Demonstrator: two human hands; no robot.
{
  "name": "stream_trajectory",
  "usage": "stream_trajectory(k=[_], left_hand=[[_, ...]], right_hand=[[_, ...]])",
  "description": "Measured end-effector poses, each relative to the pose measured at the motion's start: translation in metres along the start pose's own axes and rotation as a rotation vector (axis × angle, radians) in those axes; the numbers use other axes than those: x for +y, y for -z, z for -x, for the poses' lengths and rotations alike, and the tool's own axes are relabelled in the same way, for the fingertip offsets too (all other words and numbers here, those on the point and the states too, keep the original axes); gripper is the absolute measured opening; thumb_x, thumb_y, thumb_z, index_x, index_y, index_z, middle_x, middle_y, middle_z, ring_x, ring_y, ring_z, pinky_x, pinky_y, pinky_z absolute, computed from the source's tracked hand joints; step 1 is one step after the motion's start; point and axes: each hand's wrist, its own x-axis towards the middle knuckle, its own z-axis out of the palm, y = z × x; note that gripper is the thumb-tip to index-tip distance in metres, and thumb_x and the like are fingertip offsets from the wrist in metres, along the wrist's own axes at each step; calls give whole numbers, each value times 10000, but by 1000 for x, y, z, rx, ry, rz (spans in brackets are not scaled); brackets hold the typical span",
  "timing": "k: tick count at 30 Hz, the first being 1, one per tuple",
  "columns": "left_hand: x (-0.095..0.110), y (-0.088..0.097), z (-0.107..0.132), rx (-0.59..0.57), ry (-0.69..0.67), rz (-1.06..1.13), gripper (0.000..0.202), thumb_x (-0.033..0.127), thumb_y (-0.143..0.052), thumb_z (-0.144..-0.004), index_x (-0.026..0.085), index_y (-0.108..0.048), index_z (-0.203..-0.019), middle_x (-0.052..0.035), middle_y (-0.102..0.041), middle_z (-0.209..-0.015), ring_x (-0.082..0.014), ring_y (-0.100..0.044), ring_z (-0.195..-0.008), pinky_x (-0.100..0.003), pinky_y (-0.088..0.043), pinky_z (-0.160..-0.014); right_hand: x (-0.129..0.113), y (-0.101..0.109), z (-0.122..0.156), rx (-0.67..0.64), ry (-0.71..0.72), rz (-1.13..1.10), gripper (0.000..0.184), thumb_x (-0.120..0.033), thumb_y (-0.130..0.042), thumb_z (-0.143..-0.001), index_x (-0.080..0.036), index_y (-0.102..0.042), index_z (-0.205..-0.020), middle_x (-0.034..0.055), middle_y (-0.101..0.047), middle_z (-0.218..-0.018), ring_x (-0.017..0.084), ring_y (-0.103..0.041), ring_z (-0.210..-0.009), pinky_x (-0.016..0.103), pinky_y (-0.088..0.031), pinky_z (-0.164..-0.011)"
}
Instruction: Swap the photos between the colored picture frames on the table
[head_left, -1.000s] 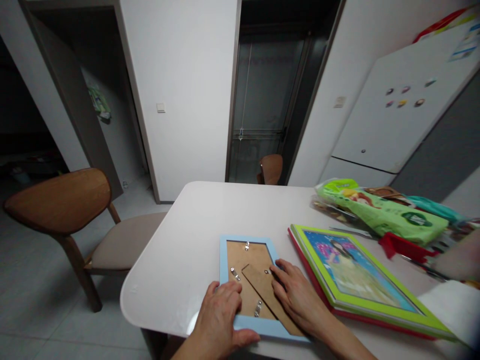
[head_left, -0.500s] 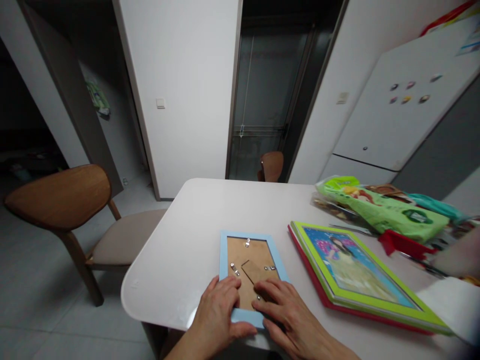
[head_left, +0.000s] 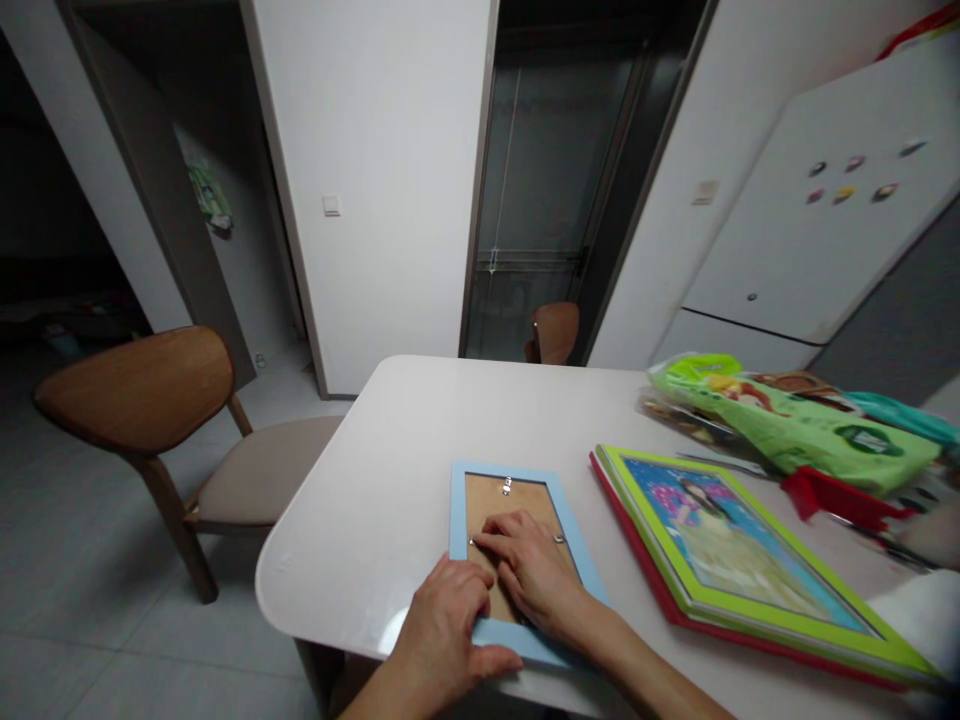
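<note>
A light-blue picture frame lies face down on the white table, its brown backing board upward. My left hand is closed on the frame's lower left corner, the thumb along the bottom edge. My right hand reaches across the backing, fingers bent together, with fingertips at the metal turn clip on the left side. Another metal clip shows at the top, and a right-side clip peeks out beside my right hand. The bottom of the backing is mostly covered by my hands.
Right of the frame, a green-framed picture lies on a red one. Behind it are a green plastic bag and a red tool-like object. A wooden chair stands left of the white table.
My right hand has moved from the lower right of the backing up and left to the left-side clip. My left hand keeps its place on the corner. The view has shifted slightly.
</note>
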Motion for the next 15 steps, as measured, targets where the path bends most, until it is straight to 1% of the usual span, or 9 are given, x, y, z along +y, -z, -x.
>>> stream_trajectory(k=[5, 7, 9, 11, 13, 15], left_hand=[[0, -1, -1, -1, 2, 18, 374, 368, -764, -479, 186, -492, -660, -2, -587, -833, -179, -518, -794, -344, -360, -836], [-2, -3, -1, 3, 0, 15, 385, 353, -775, -465, 182, -491, -662, 0, -585, -834, -179, -514, -789, -352, -348, -843], [-4, -5, 0, 16, -10, 12, 397, 366, -775, -459, 179, -491, -664, -4, -582, -841, -182, -510, -783, -358, -349, -830], [-6, -7, 1, 33, -24, 19, 411, 384, -773, -453, 176, -489, -667, -13, -579, -851, -188, -503, -778, -342, -374, -772], [-7, -8, 0, 44, -34, 30, 423, 378, -779, -438, 175, -482, -661, -16, -575, -849, -191, -496, -768, -320, -391, -709], [-7, -9, 0, 55, -28, 36, 426, 348, -790, -422, 177, -474, -651, -9, -574, -838, -188, -496, -756, -322, -391, -708]], right_hand=[[-7, 1, 4, -11, 35, -17, 302, -107, -404, -727, -256, -601, -899, 18, -561, -890, 170, -431, -866, 296, -313, -744], [-3, 1, 0, -3, 2, -14, 273, -150, -416, -741, -258, -600, -909, 15, -576, -912, 162, -453, -875, 277, -322, -763], [9, 1, -8, 37, -99, 1, 273, -193, -421, -750, -240, -583, -965, 25, -590, -952, 150, -480, -889, 247, -333, -776], [26, 1, -20, 100, -235, 31, 288, -234, -392, -772, -197, -576, -990, 57, -604, -965, 151, -511, -881, 238, -348, -761], [42, 0, -34, 145, -350, 66, 299, -266, -358, -788, -170, -611, -914, 86, -632, -891, 167, -548, -814, 250, -367, -696], [54, -3, -47, 161, -436, 91, 298, -293, -368, -782, -182, -644, -792, 82, -652, -779, 170, -571, -722, 248, -367, -614]])
